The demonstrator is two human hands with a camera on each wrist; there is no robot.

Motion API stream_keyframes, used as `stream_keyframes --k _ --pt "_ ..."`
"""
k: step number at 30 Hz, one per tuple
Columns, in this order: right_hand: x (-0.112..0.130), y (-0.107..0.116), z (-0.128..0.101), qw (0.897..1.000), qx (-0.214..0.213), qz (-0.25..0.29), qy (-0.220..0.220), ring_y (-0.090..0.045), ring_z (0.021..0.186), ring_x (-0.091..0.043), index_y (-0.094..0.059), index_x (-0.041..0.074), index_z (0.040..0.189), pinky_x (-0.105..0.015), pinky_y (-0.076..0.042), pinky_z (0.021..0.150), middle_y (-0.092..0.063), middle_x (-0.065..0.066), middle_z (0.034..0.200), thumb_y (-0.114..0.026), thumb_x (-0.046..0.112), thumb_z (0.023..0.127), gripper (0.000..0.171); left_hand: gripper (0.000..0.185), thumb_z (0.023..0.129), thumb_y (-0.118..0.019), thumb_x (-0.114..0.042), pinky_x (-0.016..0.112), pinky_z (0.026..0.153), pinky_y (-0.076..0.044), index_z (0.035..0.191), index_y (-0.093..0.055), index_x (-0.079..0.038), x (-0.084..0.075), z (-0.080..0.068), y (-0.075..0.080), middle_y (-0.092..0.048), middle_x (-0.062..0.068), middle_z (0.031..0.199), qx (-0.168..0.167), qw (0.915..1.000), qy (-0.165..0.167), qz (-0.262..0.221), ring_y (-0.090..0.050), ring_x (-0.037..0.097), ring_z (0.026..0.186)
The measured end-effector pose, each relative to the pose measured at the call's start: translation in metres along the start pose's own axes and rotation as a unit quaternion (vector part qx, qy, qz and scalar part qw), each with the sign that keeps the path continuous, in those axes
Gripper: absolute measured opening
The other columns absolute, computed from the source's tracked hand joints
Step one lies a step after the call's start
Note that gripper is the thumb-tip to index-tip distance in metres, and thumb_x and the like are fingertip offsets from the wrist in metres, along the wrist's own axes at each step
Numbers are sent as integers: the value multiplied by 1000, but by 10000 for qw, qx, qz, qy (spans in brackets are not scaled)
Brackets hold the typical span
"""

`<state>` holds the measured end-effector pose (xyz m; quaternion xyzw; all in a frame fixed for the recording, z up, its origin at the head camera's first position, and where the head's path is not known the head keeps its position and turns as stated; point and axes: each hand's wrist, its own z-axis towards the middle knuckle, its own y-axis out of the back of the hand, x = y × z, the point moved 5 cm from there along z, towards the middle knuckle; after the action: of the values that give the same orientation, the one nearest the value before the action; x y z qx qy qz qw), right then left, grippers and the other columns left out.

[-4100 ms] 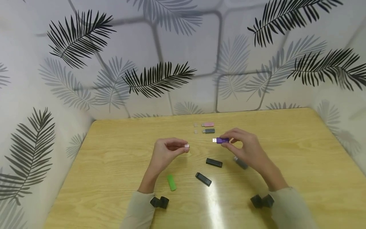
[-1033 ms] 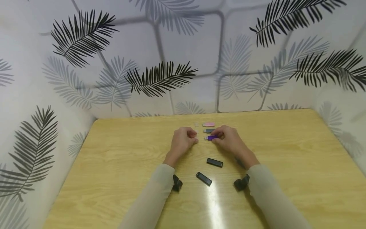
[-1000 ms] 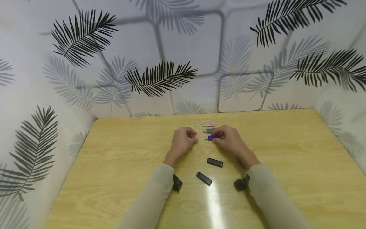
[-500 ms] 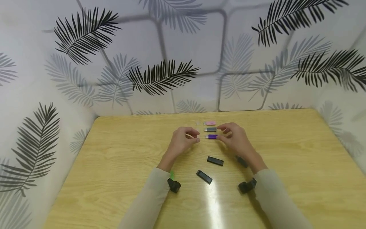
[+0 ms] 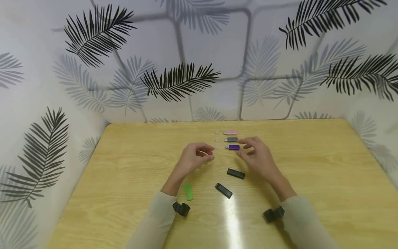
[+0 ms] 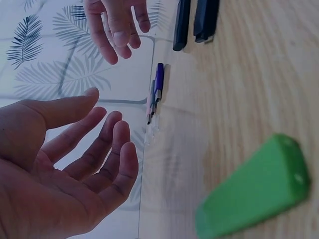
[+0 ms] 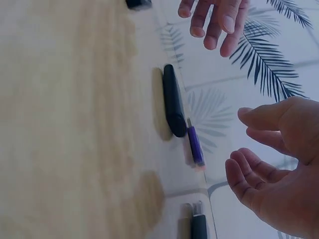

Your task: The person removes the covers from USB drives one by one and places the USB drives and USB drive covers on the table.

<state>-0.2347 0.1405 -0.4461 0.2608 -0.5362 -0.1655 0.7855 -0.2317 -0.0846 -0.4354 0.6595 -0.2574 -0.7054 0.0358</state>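
My left hand [image 5: 194,158] hovers over the table with fingers loosely bent and nothing between them, just left of a clear cap [image 5: 217,147]. My right hand [image 5: 257,158], its thumb and fingers apart, is just right of a purple USB stick [image 5: 233,147] and holds nothing. Above the purple stick lie a grey USB stick [image 5: 231,139] and a pink USB stick [image 5: 230,132], all three with plugs pointing left. Beside the plugs of these upper two lie a middle clear cap [image 5: 217,140] and a top clear cap [image 5: 217,132].
Two black USB sticks lie nearer me, an upper one [image 5: 236,173] and a lower one [image 5: 224,190]. A green stick [image 5: 188,192] lies by my left wrist. Another dark USB stick [image 7: 198,226] shows in the right wrist view. A leaf-patterned wall [image 5: 211,100] borders the table.
The purple stick, earlier pinched in my right hand, and the clear cap, earlier in my left, now lie in line below the grey set. Both hands have let go and drawn apart.
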Motion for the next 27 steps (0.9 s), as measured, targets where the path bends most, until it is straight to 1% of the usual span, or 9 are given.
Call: stream_keyframes --k 2,4,6,9,11,12,15,20,27 --pt "4 -1 -5 9999 -28 105 47 -59 97 -28 -62 5 118 -38 -56 74 -56 -14 112 -71 13 86 33 24 86 -71 -12 29 70 -55 108 -69 -4 1 -5 1 -67 8 95 52 10000 12 -51 -64 25 85" --pt "7 -3 -10 9997 -14 232 90 -59 98 -28 -62 6 119 -37 -56 74 -56 -13 114 -70 14 87 34 23 86 -71 -10 30 71 -54 108 -68 -3 -6 -13 2 -67 11 97 95 9999 44 -63 -64 27 88" --pt "10 -4 -12 9994 -23 322 139 -59 99 -28 -61 7 120 -37 -56 75 -56 -13 116 -70 15 87 35 23 86 -70 -10 31 75 -54 108 -68 -3 -3 -18 3 -67 12 100 128 9999 -4 -42 -63 27 90" --pt "13 -5 -15 9990 -52 397 218 -59 100 -27 -62 10 121 -36 -55 75 -57 -11 117 -70 15 87 36 24 86 -70 -9 34 78 -53 109 -67 -3 1 -25 4 -66 14 105 139 9998 -128 -9 -62 27 92" --pt "15 -5 -16 9987 -70 427 251 -59 100 -26 -62 13 121 -35 -55 75 -57 -10 117 -71 15 86 36 26 86 -70 -10 36 80 -53 111 -67 -3 12 -26 5 -66 13 107 139 9995 -287 -3 -62 25 92" --pt "16 -5 -17 9987 -79 438 261 -59 99 -25 -62 14 121 -34 -55 75 -57 -9 117 -71 15 86 36 26 86 -70 -10 37 79 -53 111 -66 -2 13 -29 5 -65 14 108 132 9993 -338 -20 -62 26 92" --pt "19 -6 -19 9986 -72 453 273 -59 99 -24 -61 16 121 -33 -55 75 -57 -7 116 -72 15 86 37 27 86 -70 -10 38 80 -52 112 -66 -3 17 -36 8 -65 14 110 130 9993 -359 -24 -62 27 95" --pt "22 -8 -21 9983 -57 502 298 -58 99 -26 -61 12 122 -33 -55 76 -57 -4 115 -71 16 86 38 29 86 -71 -9 40 80 -50 113 -65 -5 25 -48 13 -65 11 111 114 9996 -245 101 -59 27 99" --pt "30 -12 -26 9972 -81 556 487 -59 97 -25 -61 15 122 -34 -55 73 -57 0 113 -72 14 85 39 30 82 -73 -6 41 78 -49 111 -66 -7 35 -68 20 -65 8 110 277 9981 -291 459 -58 28 99"
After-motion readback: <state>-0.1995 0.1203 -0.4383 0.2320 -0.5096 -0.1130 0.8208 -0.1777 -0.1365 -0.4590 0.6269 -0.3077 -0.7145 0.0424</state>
